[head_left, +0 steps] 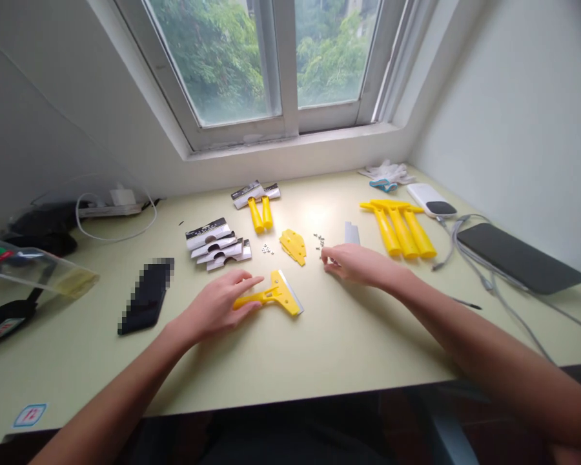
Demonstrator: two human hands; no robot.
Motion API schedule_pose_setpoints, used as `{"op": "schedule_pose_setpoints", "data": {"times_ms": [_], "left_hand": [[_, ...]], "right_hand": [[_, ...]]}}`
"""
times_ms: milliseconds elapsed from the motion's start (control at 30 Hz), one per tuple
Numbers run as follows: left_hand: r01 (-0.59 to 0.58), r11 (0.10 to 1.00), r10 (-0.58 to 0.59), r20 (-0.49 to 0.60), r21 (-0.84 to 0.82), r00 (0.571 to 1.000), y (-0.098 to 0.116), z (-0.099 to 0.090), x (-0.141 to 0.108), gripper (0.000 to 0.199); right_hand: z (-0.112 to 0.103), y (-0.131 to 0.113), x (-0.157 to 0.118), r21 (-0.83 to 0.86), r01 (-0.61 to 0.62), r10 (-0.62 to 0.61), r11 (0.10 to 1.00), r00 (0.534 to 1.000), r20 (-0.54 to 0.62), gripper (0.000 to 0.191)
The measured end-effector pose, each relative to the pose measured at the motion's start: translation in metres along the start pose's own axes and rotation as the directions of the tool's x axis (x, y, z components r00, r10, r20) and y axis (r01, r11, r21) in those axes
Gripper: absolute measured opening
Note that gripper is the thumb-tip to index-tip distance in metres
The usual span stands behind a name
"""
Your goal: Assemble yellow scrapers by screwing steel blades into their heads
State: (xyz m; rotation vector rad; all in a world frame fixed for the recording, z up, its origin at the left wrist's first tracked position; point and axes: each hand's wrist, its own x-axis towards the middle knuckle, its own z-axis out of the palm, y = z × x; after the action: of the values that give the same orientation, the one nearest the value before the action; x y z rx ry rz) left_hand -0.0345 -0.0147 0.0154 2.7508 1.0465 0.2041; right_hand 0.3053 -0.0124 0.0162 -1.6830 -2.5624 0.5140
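Note:
My left hand (225, 298) is closed round the handle of a yellow scraper (285, 297), whose metal blade edge faces right. My right hand (346, 263) is beside a scatter of small screws (320, 240), its fingers bent together at the tips; anything between them is too small to make out. Under and behind that hand lie grey metal blades (352, 232). Between the hands, farther back, are flat yellow plates (293, 246) and some small nuts (268, 249). Several yellow handles (399, 227) lie side by side at the right.
Printed card sleeves (217, 244) are stacked at left centre, with two sleeved scrapers (260, 205) behind. A phone (148, 294) lies left, a plastic container (39, 265) far left. At right are a power bank (431, 199), a dark device (520, 257), cables (491, 281) and gloves (388, 173).

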Motion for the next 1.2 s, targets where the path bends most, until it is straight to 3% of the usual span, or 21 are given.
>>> {"op": "schedule_pose_setpoints", "data": {"times_ms": [133,533,633,767,833,1000,1100,1200], "left_hand": [[-0.030,0.999,0.029,-0.013,-0.020,0.999,0.002,0.006,0.006,0.039],[-0.058,0.998,0.058,-0.027,-0.013,0.998,0.000,0.011,0.001,0.028],[-0.086,0.996,0.085,-0.057,-0.013,0.995,-0.001,0.011,0.001,0.027],[-0.140,0.990,0.139,-0.106,-0.004,0.985,-0.001,0.011,0.001,0.028],[-0.168,0.986,0.167,-0.138,0.010,0.976,0.000,0.011,0.000,0.028],[-0.175,0.984,0.180,-0.234,0.043,0.956,0.005,0.009,-0.002,0.027],[-0.166,0.985,0.172,-0.228,0.044,0.958,0.008,0.009,-0.002,0.026],[-0.164,0.986,0.168,-0.208,0.037,0.964,0.009,0.010,-0.001,0.025]], "right_hand": [[-0.001,-0.010,0.018,-0.104,-0.074,0.071,0.992,0.997,-0.032,0.024],[0.000,-0.012,0.033,-0.168,-0.262,0.239,0.950,0.960,-0.149,0.024],[-0.003,-0.022,0.031,-0.168,-0.222,0.199,0.961,0.970,-0.143,0.022],[-0.018,-0.047,0.013,0.068,0.073,-0.067,0.995,0.994,-0.083,0.029],[-0.026,-0.061,0.005,0.232,0.138,-0.133,0.963,0.990,-0.039,0.041],[-0.024,-0.078,0.011,0.526,-0.023,-0.036,0.850,0.994,0.102,0.037],[-0.015,-0.078,0.021,0.632,-0.119,0.006,0.766,0.984,0.178,0.035],[-0.008,-0.076,0.028,0.679,-0.134,0.012,0.721,0.983,0.182,0.034]]}}
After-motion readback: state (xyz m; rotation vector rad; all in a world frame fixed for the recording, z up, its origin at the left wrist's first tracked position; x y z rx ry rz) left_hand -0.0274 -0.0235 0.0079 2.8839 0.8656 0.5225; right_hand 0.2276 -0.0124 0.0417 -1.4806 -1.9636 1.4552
